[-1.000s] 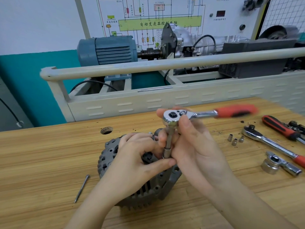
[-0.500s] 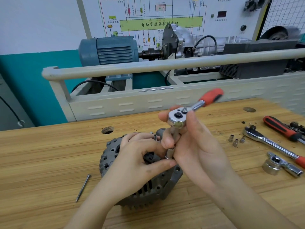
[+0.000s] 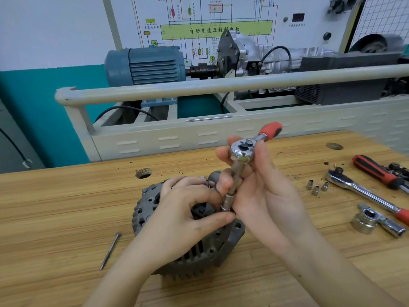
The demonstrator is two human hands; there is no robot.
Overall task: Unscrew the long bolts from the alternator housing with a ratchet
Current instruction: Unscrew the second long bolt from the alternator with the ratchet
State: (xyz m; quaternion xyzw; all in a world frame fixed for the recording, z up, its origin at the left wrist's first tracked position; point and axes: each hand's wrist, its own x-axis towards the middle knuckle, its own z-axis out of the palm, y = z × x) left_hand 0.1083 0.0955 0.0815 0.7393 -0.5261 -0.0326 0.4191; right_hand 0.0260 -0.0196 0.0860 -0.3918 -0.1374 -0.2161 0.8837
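A grey finned alternator point(image 3: 199, 251) lies on the wooden bench. My left hand point(image 3: 183, 218) grips its top, thumb reaching toward the socket. My right hand point(image 3: 259, 187) holds a small ratchet point(image 3: 242, 150) by its head and extension, fingers curled round them. The extension and socket point(image 3: 228, 201) stand nearly upright on the housing's top edge. The ratchet's red handle point(image 3: 271, 129) points away to the upper right. One long bolt point(image 3: 110, 251) lies loose on the bench to the alternator's left. The bolt under the socket is hidden.
To the right lie a larger ratchet point(image 3: 363, 193), a red-and-black handled tool point(image 3: 376, 171), three small sockets point(image 3: 316, 187) and a big socket on an adapter point(image 3: 374, 220). A cream metal rail point(image 3: 221, 85) and test rig stand behind the bench. Bench holes point(image 3: 143, 173) sit nearby.
The ratchet's red handle has swung anticlockwise, from pointing right to pointing away to the upper right. Both hands stay at the alternator.
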